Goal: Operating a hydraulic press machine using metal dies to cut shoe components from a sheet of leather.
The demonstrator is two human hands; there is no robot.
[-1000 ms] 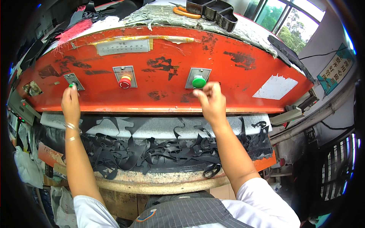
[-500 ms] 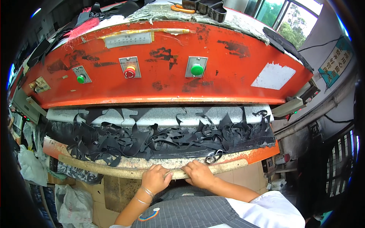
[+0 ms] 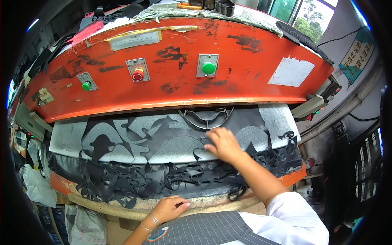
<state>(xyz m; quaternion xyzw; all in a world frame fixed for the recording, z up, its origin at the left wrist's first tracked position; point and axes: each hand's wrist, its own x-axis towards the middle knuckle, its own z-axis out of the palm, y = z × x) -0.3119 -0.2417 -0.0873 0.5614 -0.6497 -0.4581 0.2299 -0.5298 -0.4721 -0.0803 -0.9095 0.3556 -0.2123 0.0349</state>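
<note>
My right hand (image 3: 222, 145) reaches over a pale cutting board (image 3: 279, 122), its fingers loosely bent and the thumb apart, holding nothing. Just beyond its fingertips sits a curved metal cutting die (image 3: 207, 122) with inner braces, partly under the red press beam (image 3: 179, 69). Beneath them lies a black sheet with cut-out openings (image 3: 171, 136), pale board showing through the gaps. My left hand (image 3: 169, 208) is closed over the tan front rail (image 3: 110, 208), at the near edge. What lies under its fingers is hidden.
Black offcut strips (image 3: 134, 179) heap along the front of the board. The beam carries two green buttons (image 3: 208, 68) and a red knob (image 3: 138, 74). Orange-handled scissors (image 3: 190, 6) and dark metal dies (image 3: 220, 6) lie on top. White bags (image 3: 36, 185) stand at left.
The pale board has come out toward me from under the beam, bringing the cut black sheet and die into view. My right hand has left the rail and reached forward; my left stays near it.
</note>
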